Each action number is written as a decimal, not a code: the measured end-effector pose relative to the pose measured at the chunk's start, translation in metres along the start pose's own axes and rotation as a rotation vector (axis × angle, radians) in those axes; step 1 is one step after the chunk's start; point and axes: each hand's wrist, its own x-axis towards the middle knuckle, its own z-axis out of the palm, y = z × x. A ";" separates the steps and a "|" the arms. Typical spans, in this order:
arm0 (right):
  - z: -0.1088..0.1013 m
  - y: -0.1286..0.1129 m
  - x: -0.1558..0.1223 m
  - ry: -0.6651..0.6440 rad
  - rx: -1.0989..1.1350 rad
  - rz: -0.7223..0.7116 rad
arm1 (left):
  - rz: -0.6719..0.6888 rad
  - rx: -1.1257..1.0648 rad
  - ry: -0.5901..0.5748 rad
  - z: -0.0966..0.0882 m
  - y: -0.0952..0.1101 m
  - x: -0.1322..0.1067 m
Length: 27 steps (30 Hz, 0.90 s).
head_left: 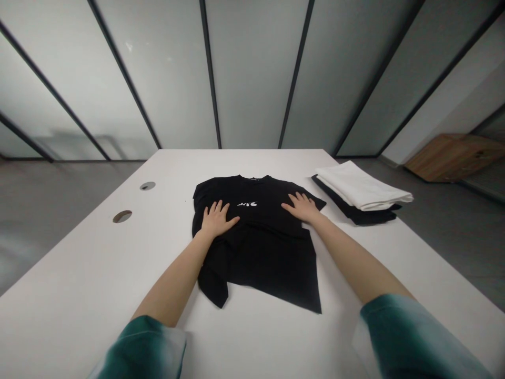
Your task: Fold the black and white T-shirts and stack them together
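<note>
A black T-shirt (260, 247) with a small white print on its chest lies spread on the white table (79, 295), collar away from me. My left hand (216, 218) rests flat on the shirt's left chest, fingers stretched out and slightly apart. My right hand (302, 206) lies flat on the right shoulder area, fingers also extended. Neither hand holds anything. The shirt's lower left corner is folded and rumpled near my left forearm.
A stack of folded garments (361, 192), white on top of black, sits at the table's right edge. Two round cable holes (122, 216) are in the table at the left. A wooden box (453, 155) stands on the floor at the far right.
</note>
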 end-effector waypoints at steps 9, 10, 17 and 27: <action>-0.001 0.022 0.043 0.017 0.067 -0.070 | -0.015 -0.010 -0.114 -0.003 -0.010 0.029; -0.001 0.025 0.047 0.051 0.083 -0.086 | -0.008 -0.008 -0.110 -0.003 -0.012 0.034; -0.011 0.049 0.038 0.455 0.250 0.186 | 0.024 0.000 0.065 -0.010 -0.015 0.034; -0.009 0.046 0.009 0.242 0.130 0.440 | 0.001 -0.028 0.094 -0.001 0.010 -0.003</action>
